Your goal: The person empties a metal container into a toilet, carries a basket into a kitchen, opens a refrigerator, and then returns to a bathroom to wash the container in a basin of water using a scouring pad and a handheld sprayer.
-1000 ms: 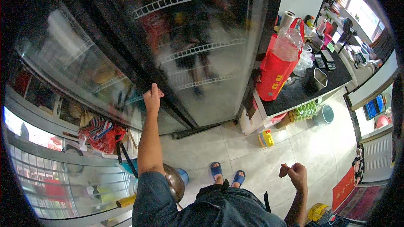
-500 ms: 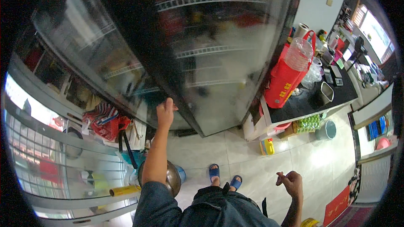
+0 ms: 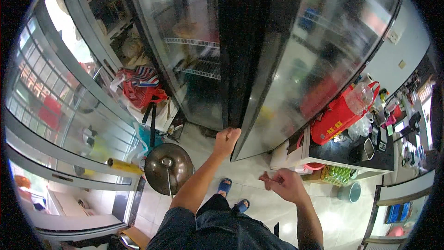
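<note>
A tall display fridge with black frames and glass doors stands right in front of me. My left hand (image 3: 226, 141) is closed at the lower free edge of its right glass door (image 3: 273, 115), which is swung partly out. The left glass door (image 3: 194, 65) is closed, with white wire shelves behind it. My right hand (image 3: 287, 185) is raised at hip height, apart from the fridge, its fingers pinched on a small reddish-brown piece (image 3: 265, 180). What that piece is, I cannot make out.
At right, a black-topped counter (image 3: 384, 155) holds a red bag (image 3: 335, 118) and a clear plastic bottle (image 3: 360, 98). A grey bucket (image 3: 349, 192) stands on the floor there. To my left are a metal wok lid (image 3: 167, 169), a yellow roll (image 3: 125, 165) and red bags (image 3: 141, 92).
The right fridge door has swung outward toward me, with my left hand at its edge. My view has turned left. The right hand has come up and inward, still pinching the reddish-brown piece.
</note>
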Motion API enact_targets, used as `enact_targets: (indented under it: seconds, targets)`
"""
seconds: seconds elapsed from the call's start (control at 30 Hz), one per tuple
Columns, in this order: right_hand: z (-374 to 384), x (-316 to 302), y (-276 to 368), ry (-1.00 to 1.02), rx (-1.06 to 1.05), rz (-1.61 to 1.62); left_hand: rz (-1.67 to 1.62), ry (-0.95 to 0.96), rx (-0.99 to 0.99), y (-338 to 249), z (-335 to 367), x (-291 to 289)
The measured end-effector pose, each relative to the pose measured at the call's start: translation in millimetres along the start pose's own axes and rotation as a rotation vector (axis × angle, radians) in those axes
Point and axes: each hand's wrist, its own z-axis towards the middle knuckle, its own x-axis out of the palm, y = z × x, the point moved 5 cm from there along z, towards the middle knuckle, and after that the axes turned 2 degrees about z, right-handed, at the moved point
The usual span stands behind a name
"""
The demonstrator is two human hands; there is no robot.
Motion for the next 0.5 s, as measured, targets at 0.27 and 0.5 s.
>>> enact_targets:
  seconds: [0.27,0.5]
  targets:
    - [57,53,144,0.11,-0.387,-0.095,-0.15,0.151,-0.122,36,-31,8]
    - [133,105,199,-0.08,-0.491,-0.171,-0.237,0.319,-0.092,38,-37,13]
